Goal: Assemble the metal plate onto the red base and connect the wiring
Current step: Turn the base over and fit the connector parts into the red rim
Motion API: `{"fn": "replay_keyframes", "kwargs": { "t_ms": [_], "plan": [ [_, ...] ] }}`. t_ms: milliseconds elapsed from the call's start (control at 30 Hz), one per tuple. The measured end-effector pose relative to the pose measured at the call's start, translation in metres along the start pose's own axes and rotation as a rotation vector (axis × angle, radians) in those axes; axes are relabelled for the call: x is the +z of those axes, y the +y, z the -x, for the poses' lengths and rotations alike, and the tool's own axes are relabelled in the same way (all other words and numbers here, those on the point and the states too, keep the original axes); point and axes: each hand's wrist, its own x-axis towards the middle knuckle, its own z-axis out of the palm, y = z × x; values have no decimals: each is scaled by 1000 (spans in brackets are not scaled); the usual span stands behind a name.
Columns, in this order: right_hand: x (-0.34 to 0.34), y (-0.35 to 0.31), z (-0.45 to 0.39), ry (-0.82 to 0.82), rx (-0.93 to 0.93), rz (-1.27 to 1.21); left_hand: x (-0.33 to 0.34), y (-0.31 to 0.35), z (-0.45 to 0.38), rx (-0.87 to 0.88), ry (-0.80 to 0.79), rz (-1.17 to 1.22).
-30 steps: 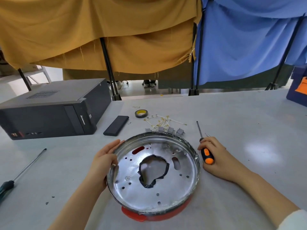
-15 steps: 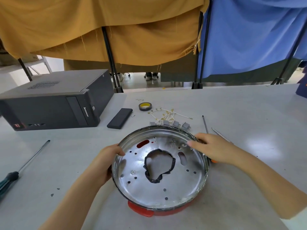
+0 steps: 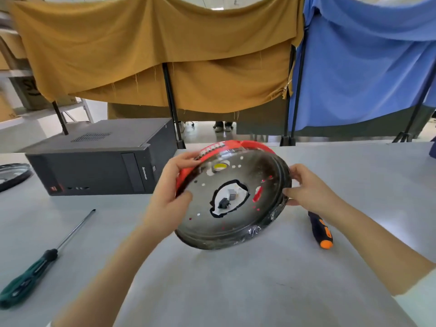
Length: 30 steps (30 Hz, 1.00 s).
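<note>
Head view | round perforated metal plate (image 3: 226, 208) with red plastic base (image 3: 236, 147) behind it, tilted up above grey table (image 3: 236, 279), centre | left hand (image 3: 169, 199) grips left rim | right hand (image 3: 306, 192) grips right rim | orange-tipped dark screwdriver (image 3: 320, 230) lies right, near.

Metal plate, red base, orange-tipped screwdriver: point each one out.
metal plate (image 3: 238, 223): head view, bare lower face below its central hole.
red base (image 3: 253, 144): head view, top rim behind the plate.
orange-tipped screwdriver (image 3: 321, 230): head view, mid-handle.
</note>
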Motion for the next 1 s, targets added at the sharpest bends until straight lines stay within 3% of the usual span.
{"fn": "replay_keyframes", "kwargs": {
  "t_ms": [100,167,300,433,533,667,800,900,1000],
  "plan": [
    [4,9,10,33,15,-146,3,-5,17,154,-99,-128],
    [4,11,18,64,-7,-139,10,-4,25,131,-121,-77],
    [-1,15,33,38,-75,-153,21,16,26,-379,36,417],
    [-14,21,44,-76,-81,-192,12,10,24,-736,154,453],
    [-20,21,49,-189,-20,-349,1,9,22,-848,109,495],
    [-22,12,51,-290,168,-639,4,6,31,-852,86,436],
    [-6,18,53,-296,295,-465,21,9,42,-855,102,277],
    [2,27,61,-302,297,-488,23,-4,53,-772,111,296],
    [13,43,68,-291,280,-509,21,-23,75,-606,-29,251]
  ]
}}
